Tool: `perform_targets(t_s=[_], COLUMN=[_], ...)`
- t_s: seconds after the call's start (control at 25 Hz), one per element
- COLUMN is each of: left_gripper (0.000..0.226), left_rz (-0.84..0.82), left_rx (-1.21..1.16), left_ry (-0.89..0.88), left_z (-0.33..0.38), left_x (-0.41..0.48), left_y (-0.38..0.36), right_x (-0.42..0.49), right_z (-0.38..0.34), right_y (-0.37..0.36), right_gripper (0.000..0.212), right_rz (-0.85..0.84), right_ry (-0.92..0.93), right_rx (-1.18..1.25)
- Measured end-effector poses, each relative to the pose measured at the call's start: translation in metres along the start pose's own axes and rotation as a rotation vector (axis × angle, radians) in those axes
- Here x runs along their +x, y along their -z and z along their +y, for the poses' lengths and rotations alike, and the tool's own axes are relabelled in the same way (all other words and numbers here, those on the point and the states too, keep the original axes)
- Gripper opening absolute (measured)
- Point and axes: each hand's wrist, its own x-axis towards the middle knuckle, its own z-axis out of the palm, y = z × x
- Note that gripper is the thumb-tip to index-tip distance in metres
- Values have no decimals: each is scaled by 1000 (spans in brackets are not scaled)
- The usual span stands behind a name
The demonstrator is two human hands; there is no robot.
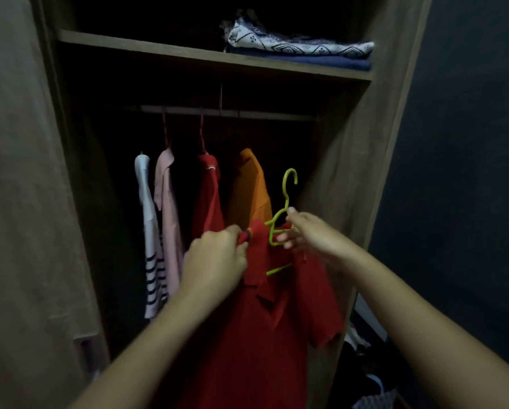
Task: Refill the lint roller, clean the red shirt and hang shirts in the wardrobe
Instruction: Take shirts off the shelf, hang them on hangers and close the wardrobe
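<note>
With the left hand (218, 255) pinching the red shirt (265, 335) collar and the right hand (303, 231) gripping the green hanger (280, 228) between them, settle both shoulders evenly before lifting the hook to the rail (226, 112).

The scene is dim; the wardrobe (365, 143) interior falls into near-black shadow. Wide-angle distortion bows its side panels, and the right hand (308, 233) shows motion blur.

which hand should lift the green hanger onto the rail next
Likely the right hand: it already grips the green hanger below its hook. The left hand is pinching the red shirt collar.
</note>
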Motion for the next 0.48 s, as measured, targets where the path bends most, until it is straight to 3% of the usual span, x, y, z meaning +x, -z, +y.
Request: perform_targets(t_s=[0.08, 0.16, 0.28, 0.48], left_gripper=[24, 26, 52, 70], left_rz=[-14, -28, -116, 106], left_rx=[30, 37, -99, -449], left_ry=[44, 8, -31, 197], left_z=[33, 58, 67, 45], left_x=[7, 15, 40, 158], left_y=[-18, -32, -38, -58], right_x=[13, 29, 56, 112], right_z=[-6, -9, -12, -19], right_y=[5, 20, 42, 68], right_gripper=[34, 35, 30, 7], right_rz=[-51, 14, 88, 166], right_ry=[-125, -173, -197, -77], right_rx=[146, 238, 219, 69])
